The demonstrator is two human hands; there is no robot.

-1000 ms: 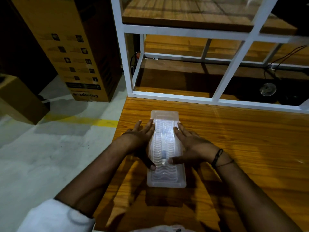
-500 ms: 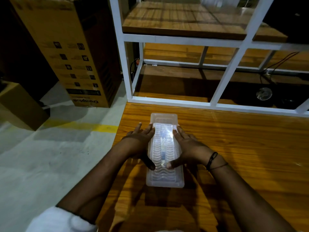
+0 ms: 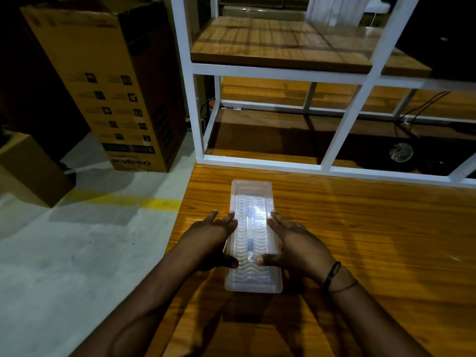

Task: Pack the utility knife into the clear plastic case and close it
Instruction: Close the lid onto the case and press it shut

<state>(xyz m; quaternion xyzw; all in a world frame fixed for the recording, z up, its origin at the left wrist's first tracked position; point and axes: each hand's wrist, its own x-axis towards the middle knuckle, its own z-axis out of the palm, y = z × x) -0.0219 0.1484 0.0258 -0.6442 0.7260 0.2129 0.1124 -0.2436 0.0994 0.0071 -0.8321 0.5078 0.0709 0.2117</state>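
Note:
A clear plastic case (image 3: 252, 279) lies lengthwise on the wooden table (image 3: 360, 228), lid down over it. Through the ribbed lid I make out the utility knife (image 3: 250, 238) as a faint slim shape along the middle. My left hand (image 3: 213, 240) rests against the case's left side, thumb pressed on the lid. On the right side my right hand (image 3: 296, 243) mirrors it, its thumb on the lid close to the left thumb. Both hands press the case from the sides and top.
A white metal shelf frame (image 3: 257, 161) with wooden boards stands at the table's far edge. The table's left edge drops to a grey floor with a yellow line (image 3: 159, 203). A tall cardboard box (image 3: 110, 86) and a smaller box (image 3: 28, 171) stand on the floor at left.
Both hands keep their hold on the case, thumbs still on the lid. The view has tilted upward a little; the case stays in place on the table.

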